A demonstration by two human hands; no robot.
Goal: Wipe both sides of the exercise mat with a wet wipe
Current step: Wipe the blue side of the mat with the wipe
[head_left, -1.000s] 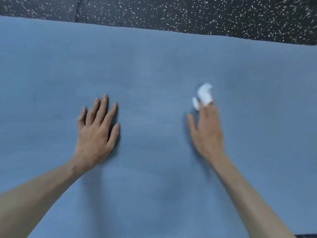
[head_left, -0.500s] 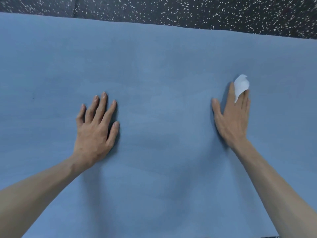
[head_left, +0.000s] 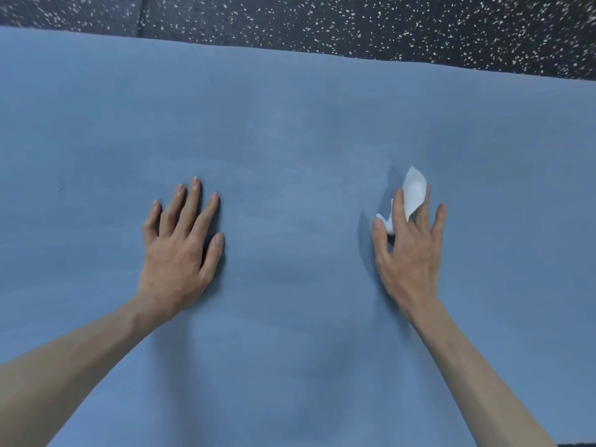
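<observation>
Speckled floor [head_left: 354,24] behind, exercise mat [head_left: 290,130] flat; my left hand [head_left: 180,250] presses open-palmed; right hand [head_left: 409,250] loosely pins the wet wipe [head_left: 414,191] under straight fingers; I reckon it slips free mid-stroke.

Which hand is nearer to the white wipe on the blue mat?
Right. The right hand presses the wipe under its fingers. The left hand rests flat on the mat, well apart from it.
</observation>
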